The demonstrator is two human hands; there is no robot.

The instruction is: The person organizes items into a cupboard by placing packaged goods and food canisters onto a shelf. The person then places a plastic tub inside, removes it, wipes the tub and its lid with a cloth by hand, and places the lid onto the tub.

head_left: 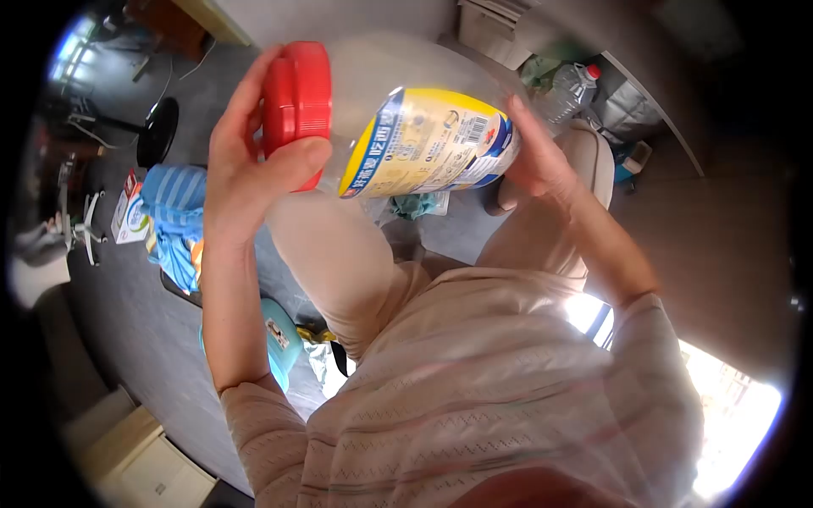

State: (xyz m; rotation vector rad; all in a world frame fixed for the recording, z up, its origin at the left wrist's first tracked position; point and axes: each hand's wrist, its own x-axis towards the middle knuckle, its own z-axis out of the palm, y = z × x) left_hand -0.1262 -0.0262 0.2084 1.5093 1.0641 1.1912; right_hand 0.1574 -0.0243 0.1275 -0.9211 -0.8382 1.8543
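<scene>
A large clear plastic jar (373, 68) lies on its side in the air above my lap, held between both hands. Its red screw lid (298, 106) points left, and a yellow and blue printed label (432, 144) faces me. My left hand (246, 161) is wrapped round the lid, with the thumb across its near side and fingers behind it. At the other end, my right hand (542, 157) grips the jar's base, its fingers partly hidden. The lid sits on the jar. Through the see-through wall I cannot make out any contents.
On the right, a clear bottle with a red cap (572, 91) stands near bags by a wooden panel (703, 220). Blue striped cloth (176, 199) and a white box (129, 212) lie left. A teal container (284, 339) is beside my leg; a round black base (158, 133) stands farther off.
</scene>
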